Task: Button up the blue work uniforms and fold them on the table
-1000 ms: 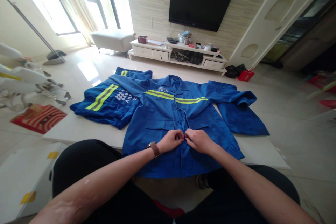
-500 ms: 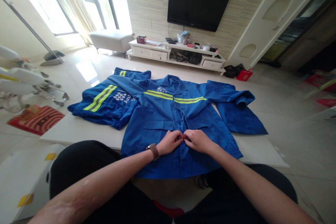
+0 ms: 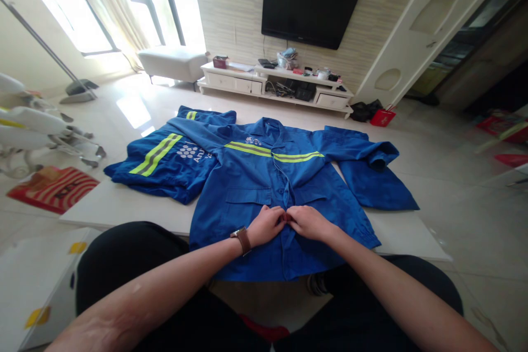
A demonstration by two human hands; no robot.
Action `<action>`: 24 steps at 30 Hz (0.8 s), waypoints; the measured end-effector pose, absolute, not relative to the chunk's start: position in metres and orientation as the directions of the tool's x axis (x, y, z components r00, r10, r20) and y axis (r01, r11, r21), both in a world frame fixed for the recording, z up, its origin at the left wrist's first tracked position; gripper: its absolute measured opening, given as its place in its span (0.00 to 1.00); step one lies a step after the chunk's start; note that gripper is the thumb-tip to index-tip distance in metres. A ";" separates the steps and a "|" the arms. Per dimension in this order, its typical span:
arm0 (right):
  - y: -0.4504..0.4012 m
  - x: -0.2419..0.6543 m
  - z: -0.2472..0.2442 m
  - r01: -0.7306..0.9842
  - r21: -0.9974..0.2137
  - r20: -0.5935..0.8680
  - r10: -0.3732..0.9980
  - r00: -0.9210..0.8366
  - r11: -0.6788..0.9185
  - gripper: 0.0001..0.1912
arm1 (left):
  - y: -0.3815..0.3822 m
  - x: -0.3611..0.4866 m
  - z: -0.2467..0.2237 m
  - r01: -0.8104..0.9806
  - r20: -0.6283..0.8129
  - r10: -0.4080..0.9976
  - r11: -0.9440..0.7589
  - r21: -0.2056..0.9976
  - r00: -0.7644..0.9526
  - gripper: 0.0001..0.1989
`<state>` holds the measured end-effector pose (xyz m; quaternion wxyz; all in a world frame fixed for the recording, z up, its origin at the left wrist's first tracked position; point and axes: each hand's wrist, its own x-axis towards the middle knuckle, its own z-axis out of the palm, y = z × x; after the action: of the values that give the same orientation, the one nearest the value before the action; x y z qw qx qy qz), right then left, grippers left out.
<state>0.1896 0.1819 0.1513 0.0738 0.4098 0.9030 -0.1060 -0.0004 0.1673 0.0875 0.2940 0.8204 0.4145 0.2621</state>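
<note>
A blue work jacket (image 3: 247, 225) with yellow-and-grey reflective stripes lies spread front-up across a low white table (image 3: 136, 206), its collar away from me. My left hand (image 3: 267, 225), with a watch on the wrist, pinches the jacket's front placket below the chest pockets. Right beside it, my right hand (image 3: 309, 221) pinches the placket's other edge. The fingertips of both hands meet, and whatever button lies between them is hidden. Above the hands the front edges lie slightly apart.
Another folded blue garment (image 3: 165, 168) with reflective stripes lies at the left, partly under a sleeve. More blue cloth (image 3: 379, 184) is under the right sleeve. A red striped bag (image 3: 53, 190) is on the floor at left. A TV cabinet (image 3: 231, 81) stands beyond.
Both hands stay at the same place on the placket, with small shifts of the fingers. The view has moved very slightly. The jacket lies as before.
</note>
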 end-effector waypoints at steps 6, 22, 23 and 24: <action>0.178 0.189 0.157 0.741 -0.058 -0.173 0.724 -0.668 0.670 0.07 | 0.170 0.000 0.085 0.476 0.195 0.855 -0.441 0.761 0.480 0.03; 0.177 0.191 0.154 0.758 -0.087 -0.068 0.756 -0.651 0.646 0.08 | 0.176 -0.001 0.084 0.286 0.189 0.875 -0.339 0.896 0.445 0.03; 0.177 0.190 0.154 0.761 -0.091 -0.076 0.757 -0.649 0.642 0.08 | 0.176 -0.001 0.084 0.294 0.194 0.874 -0.348 0.890 0.445 0.03; 0.177 0.190 0.154 0.765 -0.094 -0.085 0.760 -0.644 0.637 0.08 | 0.176 -0.001 0.084 0.303 0.198 0.872 -0.357 0.884 0.448 0.03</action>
<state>0.1899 0.1767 0.1538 0.0188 0.4215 0.9046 -0.0608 -0.0013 0.1756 0.0844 0.4084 0.7463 0.3936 0.3482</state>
